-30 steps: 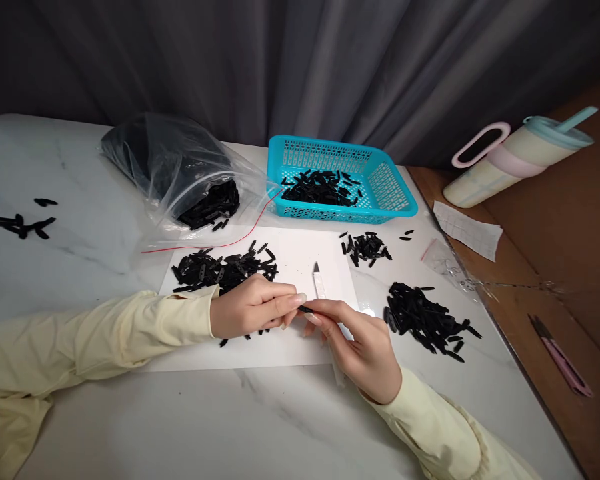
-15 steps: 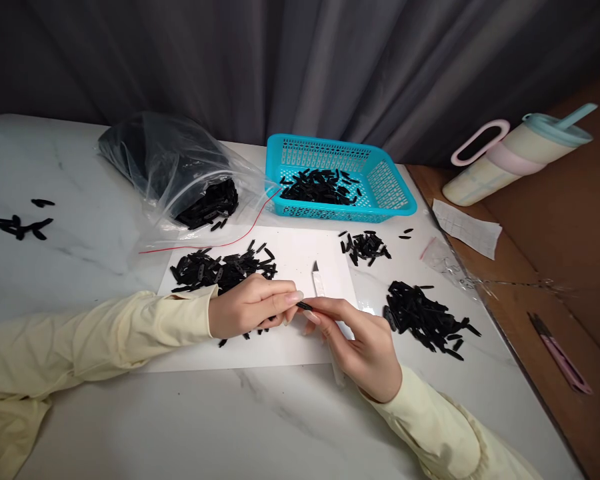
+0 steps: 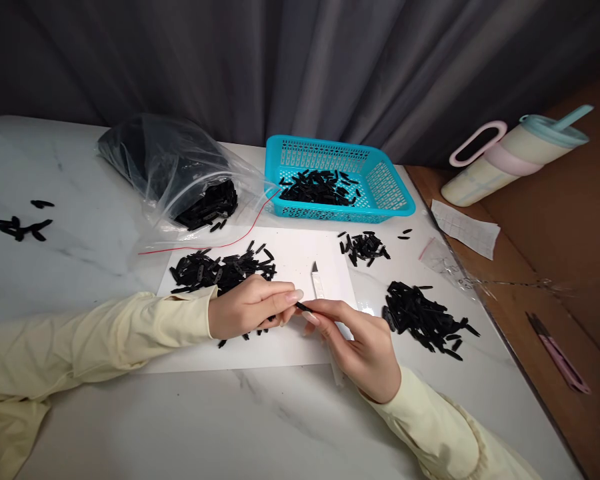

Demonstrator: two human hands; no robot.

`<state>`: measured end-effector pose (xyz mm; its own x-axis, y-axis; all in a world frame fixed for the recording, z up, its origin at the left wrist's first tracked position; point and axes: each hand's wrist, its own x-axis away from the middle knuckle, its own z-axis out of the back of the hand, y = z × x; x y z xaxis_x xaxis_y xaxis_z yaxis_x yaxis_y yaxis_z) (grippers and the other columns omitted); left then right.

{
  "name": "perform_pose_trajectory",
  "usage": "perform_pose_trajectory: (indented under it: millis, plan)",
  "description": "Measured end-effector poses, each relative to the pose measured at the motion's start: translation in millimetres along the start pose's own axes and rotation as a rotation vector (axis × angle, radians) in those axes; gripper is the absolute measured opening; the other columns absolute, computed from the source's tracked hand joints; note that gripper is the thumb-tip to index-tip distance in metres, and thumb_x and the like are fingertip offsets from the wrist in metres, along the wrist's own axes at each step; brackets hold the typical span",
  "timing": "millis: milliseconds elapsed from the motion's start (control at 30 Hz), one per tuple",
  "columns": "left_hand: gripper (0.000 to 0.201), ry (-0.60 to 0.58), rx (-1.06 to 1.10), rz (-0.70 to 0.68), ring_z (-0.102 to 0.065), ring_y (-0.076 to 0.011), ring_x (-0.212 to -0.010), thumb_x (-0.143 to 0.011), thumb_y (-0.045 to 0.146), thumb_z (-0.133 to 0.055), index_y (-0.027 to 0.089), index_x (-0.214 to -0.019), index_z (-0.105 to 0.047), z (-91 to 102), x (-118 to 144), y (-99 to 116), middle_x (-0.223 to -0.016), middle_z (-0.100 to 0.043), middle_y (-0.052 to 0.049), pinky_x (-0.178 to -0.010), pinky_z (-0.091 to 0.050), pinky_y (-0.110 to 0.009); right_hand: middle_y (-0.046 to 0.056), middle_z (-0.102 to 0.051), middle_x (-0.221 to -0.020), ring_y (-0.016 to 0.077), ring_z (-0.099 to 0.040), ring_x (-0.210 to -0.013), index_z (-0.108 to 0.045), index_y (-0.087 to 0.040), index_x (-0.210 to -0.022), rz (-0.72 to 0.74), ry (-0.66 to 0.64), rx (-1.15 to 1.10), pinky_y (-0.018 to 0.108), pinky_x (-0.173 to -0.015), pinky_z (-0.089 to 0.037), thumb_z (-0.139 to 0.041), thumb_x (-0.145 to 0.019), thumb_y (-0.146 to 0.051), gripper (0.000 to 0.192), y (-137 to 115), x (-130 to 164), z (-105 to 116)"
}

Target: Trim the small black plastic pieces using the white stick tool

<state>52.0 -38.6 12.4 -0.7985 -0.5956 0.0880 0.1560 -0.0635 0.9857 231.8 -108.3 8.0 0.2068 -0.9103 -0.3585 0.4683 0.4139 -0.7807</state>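
Between my two hands is a small, slim black piece (image 3: 303, 307). My left hand (image 3: 253, 303) is closed, pinching its left end between thumb and fingers. The thumb and forefinger of my right hand (image 3: 363, 343) are closed on its other end. A craft knife (image 3: 319, 283) with a pale handle and pointed blade shows behind my right hand; whether other fingers touch it I cannot tell. Beneath both hands lies a white sheet (image 3: 300, 350), with a pile of similar black pieces (image 3: 205, 269) on it, partly covered by my left hand.
A blue basket (image 3: 405, 205) and an open clear bag (image 3: 180, 160) hold black pieces at the back. More heaps sit at right, a small one (image 3: 365, 247) and a larger one (image 3: 425, 317). Beyond the table edge are a tumbler (image 3: 510, 160) and a pink-handled tool (image 3: 560, 357).
The black piece shows a little more between my fingertips, its angle slightly altered. My hands stay in nearly the same place; the heaps look unchanged.
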Motion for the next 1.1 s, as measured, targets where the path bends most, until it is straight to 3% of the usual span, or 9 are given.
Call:
perform_pose_trajectory:
  millis: [433, 1100]
  plan:
    - [0.037, -0.002, -0.071, -0.059, -0.034, -0.0057, -0.042, -0.091, 0.028, -0.034, 0.015, -0.058, -0.045, -0.3, -1.5, -0.6, -0.045, -0.038, 0.006, -0.046, -0.031, -0.019, 0.0, -0.065, -0.067, 0.0093, -0.06, -0.056, -0.06, -0.018, -0.096, 0.011, -0.014, -0.012, 0.018, -0.055, -0.049, -0.049, -0.088, -0.011, 0.015, 2.8, 0.2, 0.1]
    - [0.04, 0.019, -0.102, -0.072, -0.033, -0.0048, -0.04, -0.091, 0.028, -0.031, 0.015, -0.055, -0.044, -0.4, -1.6, -2.2, -0.045, -0.038, 0.006, -0.044, -0.03, -0.019, 0.001, -0.066, -0.071, 0.0112, -0.061, -0.059, -0.058, -0.018, -0.097, 0.009, -0.065, -0.03, 0.019, -0.058, -0.049, -0.049, -0.088, -0.013, 0.013, 4.6, 0.5, -0.1]
